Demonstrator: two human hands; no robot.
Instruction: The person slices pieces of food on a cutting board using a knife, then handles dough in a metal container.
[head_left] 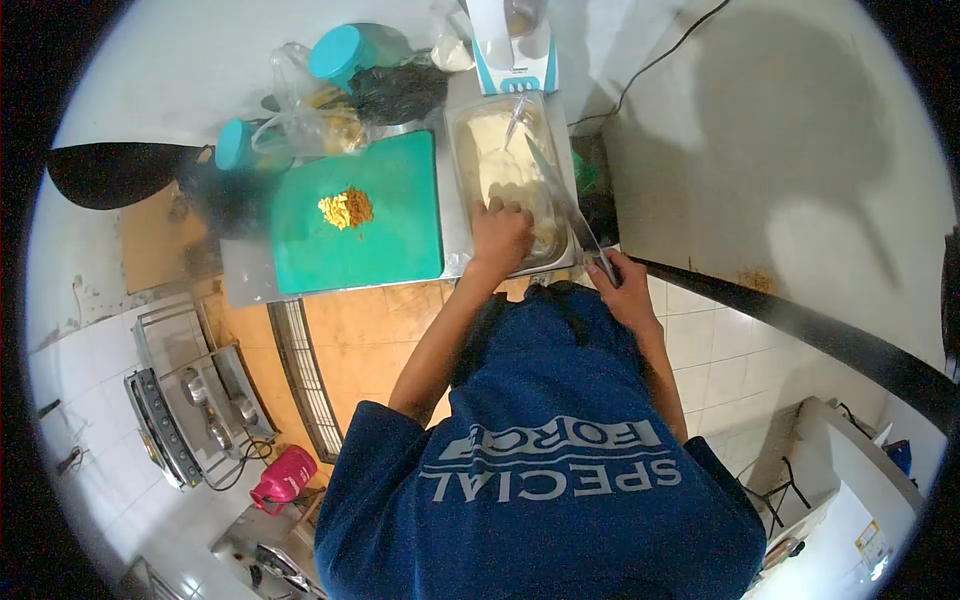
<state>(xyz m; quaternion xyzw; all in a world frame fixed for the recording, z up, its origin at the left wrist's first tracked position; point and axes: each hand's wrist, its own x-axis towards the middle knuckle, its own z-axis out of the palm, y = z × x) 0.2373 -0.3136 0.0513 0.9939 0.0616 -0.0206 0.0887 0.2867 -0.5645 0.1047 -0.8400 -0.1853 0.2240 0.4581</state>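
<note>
In my right hand (625,292) is a large knife (567,200), gripped by its handle. Its long blade slants up and left along the right rim of a rectangular metal tray (462,190). A pale cream-coloured mass (497,165) fills much of the tray, and a slim shiny utensil (515,122) rests at its far end. My left hand (502,238) reaches into the near part of the tray with its fingers curled; whatever they hold is hidden. Left of the tray, a small heap of chopped yellow and orange-brown pieces (346,208) lies on a green cutting board (400,220).
A white and teal kitchen appliance (515,65) stands behind the tray. Teal-lidded containers (341,54), a black plastic bag (400,95) and clear bags (315,130) crowd behind the board. The wall (740,150) is close on the right. A pink gas cylinder (285,478) stands lower left.
</note>
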